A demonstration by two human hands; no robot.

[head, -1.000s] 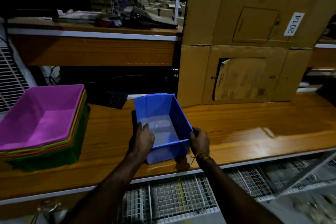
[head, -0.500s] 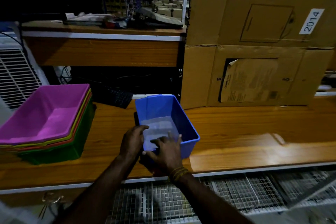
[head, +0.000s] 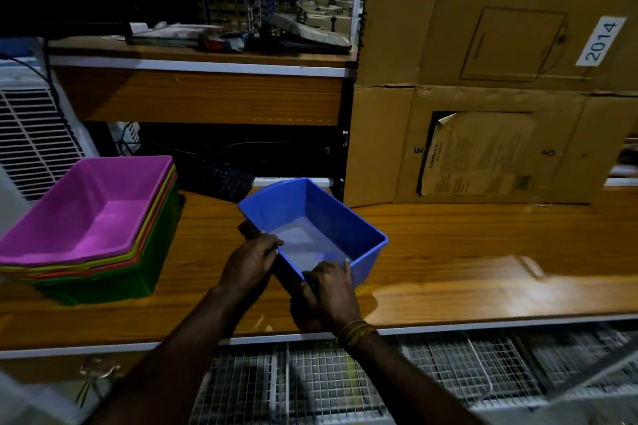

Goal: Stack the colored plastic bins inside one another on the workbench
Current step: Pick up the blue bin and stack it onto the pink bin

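Blue rectangular plastic bin (head: 321, 228) sits turned at an angle near the front edge of the wooden worktop (head: 466, 252), seen from the head camera. Both forearms reach in from below. The left hand (head: 250, 260) curls over the bin's near left rim, fingers hooked on the edge. The right hand (head: 333, 290), with a yellow thread band (head: 355, 329) at the wrist, grips the near corner, fingertips over the rim and inside. The bin's pale floor shows nothing in it. To the left on the worktop stands a nested stack of plastic bins (head: 93, 228): magenta on top and empty, then yellow, orange and red rims, with green outermost. Brown cardboard boxes (head: 483, 114) stand behind.
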